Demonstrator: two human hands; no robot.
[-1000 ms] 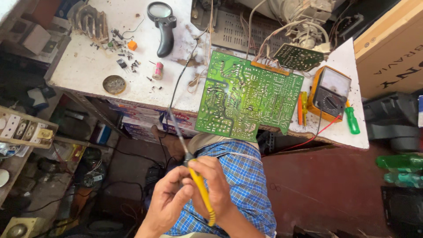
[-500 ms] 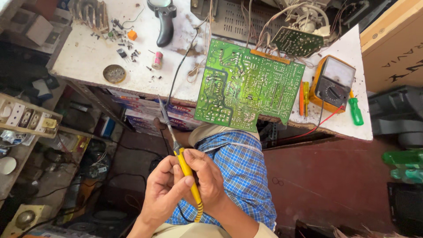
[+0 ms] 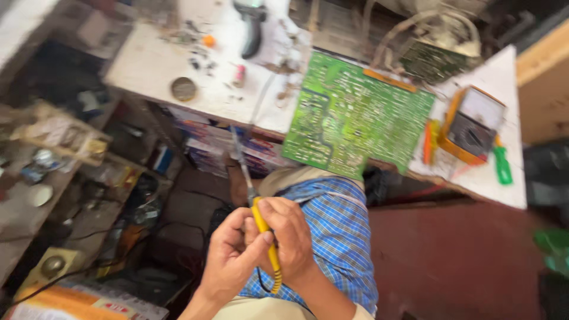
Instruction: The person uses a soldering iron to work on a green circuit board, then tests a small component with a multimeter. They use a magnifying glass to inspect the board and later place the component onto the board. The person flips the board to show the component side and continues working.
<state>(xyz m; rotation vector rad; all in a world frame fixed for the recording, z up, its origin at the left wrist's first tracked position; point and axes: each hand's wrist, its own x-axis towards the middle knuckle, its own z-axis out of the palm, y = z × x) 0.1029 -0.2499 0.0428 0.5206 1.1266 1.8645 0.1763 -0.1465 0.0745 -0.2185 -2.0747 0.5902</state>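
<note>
**Soldering iron held low over the lap**

Both hands have sunk lower in view since half a second ago, and the table has slid up and right. A yellow-handled soldering iron with a thin metal tip pointing up sits between them: the right hand wraps its handle, the left hand closes on it from the other side. Beneath lies a blue checked cloth. Farther off, a green printed circuit board overhangs the white table, beside an orange-cased meter.
</note>
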